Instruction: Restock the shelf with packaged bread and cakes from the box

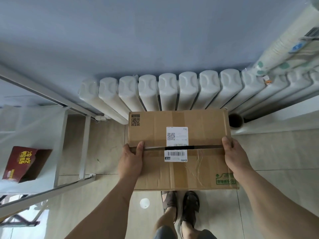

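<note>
A brown cardboard box [203, 169] with white shipping labels is held in front of me above the floor, its top flaps closed with a slit along the centre seam. My left hand [131, 161] grips its left edge, thumb on top by the seam. My right hand [233, 156] grips the right edge the same way. No bread or cakes can be seen; the box's contents are hidden. The white shelf [34, 125] stands at the left.
A dark red carton [24, 163] lies on the shelf at the left. A white radiator [169, 90] runs along the blue wall just beyond the box. Stacked paper cups [290, 42] lean at the upper right. My sandalled feet [181, 207] stand on the tiled floor below.
</note>
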